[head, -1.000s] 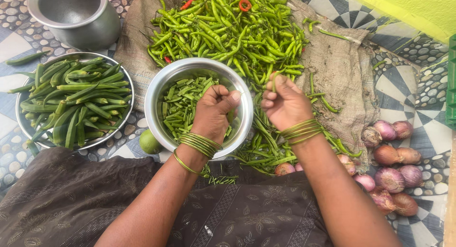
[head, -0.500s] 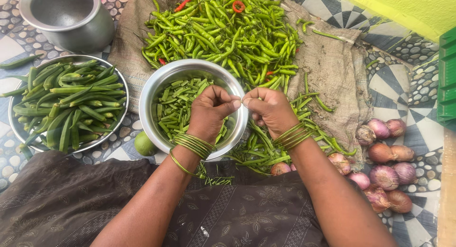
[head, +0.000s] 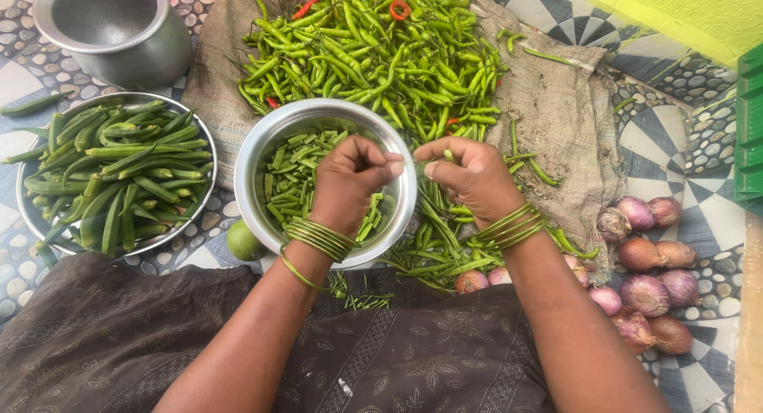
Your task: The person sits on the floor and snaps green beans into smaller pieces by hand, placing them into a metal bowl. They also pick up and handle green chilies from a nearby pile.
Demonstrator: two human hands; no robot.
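Two hands meet over the rim of the steel bowl (head: 253, 170): left hand (head: 350, 182) and right hand (head: 469, 178), fingertips closed on one green chilli (head: 413, 165) pinched between them, just above the bowl's right edge. Both grips are tight pinches, thumb against forefinger.

Chilli: light, thin, bends a little then snaps; skin is waxy, so likely slick. Best hold looks like near the stem end, short pinch (most of the pod is hidden by the fingers, so I can't tell exactly where each hand has it).

Bowl holds cut green pieces and sits partly on the sack (head: 556, 119), which lies on the tiled floor. Chilli pile (head: 373, 55) lies on the sack just behind the bowl, with a few red ones mixed in.

Around: okra tray (head: 24, 190) to the left, empty steel pot (head: 119, 31) behind it, a lime (head: 242, 242) touching the bowl's near-left side, onions (head: 652, 258) to the right. Loose chillies lie close under the right wrist; nothing blocks the bowl mouth.
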